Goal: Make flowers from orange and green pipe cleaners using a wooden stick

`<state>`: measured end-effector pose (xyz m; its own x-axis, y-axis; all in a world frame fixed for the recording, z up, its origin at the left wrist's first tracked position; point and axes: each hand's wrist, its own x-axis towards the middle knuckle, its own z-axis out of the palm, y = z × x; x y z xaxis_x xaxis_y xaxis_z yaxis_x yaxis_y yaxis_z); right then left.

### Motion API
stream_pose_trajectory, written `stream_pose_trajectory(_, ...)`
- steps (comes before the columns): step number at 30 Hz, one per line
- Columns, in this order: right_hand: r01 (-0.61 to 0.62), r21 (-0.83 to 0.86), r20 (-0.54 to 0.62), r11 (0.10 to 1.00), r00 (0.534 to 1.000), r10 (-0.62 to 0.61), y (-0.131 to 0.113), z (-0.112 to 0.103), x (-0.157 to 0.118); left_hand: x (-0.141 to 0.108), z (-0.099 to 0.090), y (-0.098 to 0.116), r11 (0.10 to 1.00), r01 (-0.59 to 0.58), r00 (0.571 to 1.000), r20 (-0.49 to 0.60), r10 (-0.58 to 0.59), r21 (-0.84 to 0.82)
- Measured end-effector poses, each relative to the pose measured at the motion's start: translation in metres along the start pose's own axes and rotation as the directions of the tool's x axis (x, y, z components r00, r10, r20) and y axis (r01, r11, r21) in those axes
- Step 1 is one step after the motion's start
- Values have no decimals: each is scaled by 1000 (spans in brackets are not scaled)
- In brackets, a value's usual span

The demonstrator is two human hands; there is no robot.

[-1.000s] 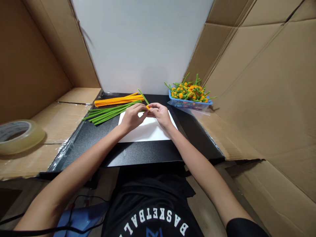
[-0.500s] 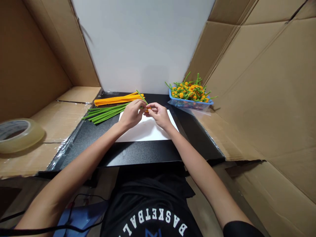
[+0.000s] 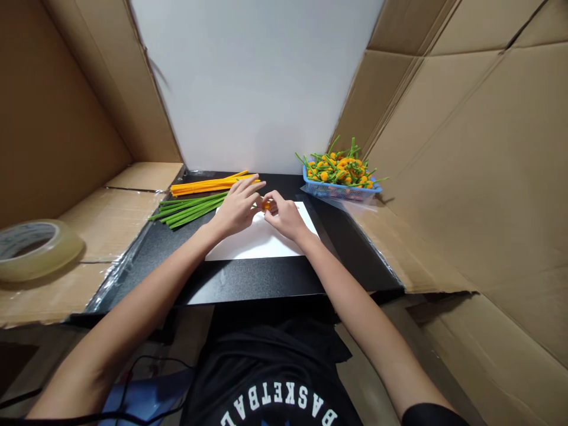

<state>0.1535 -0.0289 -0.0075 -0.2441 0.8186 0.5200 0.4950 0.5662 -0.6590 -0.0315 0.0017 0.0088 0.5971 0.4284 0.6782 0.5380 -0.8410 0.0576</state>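
Over the white sheet [image 3: 261, 239], my two hands meet. My right hand [image 3: 284, 218] pinches a small orange piece [image 3: 266, 206] between thumb and fingers. My left hand [image 3: 242, 207] is beside it, thumb and index finger together at what looks like a thin green stem by the orange piece, its other fingers stretched out. Green fuzzy stems [image 3: 189, 210] lie just left of my left hand, and orange ones [image 3: 199, 186] lie behind them.
A blue basket [image 3: 341, 190] heaped with orange and green pieces stands at the back right, on a clear plastic bag. A roll of clear tape [image 3: 66, 245] rests on cardboard at the left. Cardboard walls rise on both sides of the black table [image 3: 261, 281].
The green stem that stood up above my hands no longer shows upright. My left hand's outer fingers have spread and lifted. The view has shifted slightly.
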Motion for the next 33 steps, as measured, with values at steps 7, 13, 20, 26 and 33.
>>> stream_pose_trajectory(7, -69, 184, -61, 981, 995, 82, 7, 4, 2, -4, 4, 1, 987, 142, 987, 71, -147, 73)
stream_pose_trajectory(13, -103, 201, -141, 974, 981, 132, 6, 5, 2, -5, 10, 7, 977, 209, 978, -9, -209, 51)
stream_pose_trajectory(20, -133, 27, -259, 991, 956, 136, -2, 8, 2, -4, 12, 16, 979, 202, 975, -102, -198, 32)
stream_pose_trajectory(26, -204, -156, -347, 966, 928, 139, -11, 12, 2, 0, 12, 22, 972, 196, 979, -75, -187, 128)
stream_pose_trajectory(33, -260, 132, -349, 957, 891, 290, -6, 20, 5, 0, 14, 17, 974, 199, 974, -132, -184, 105)
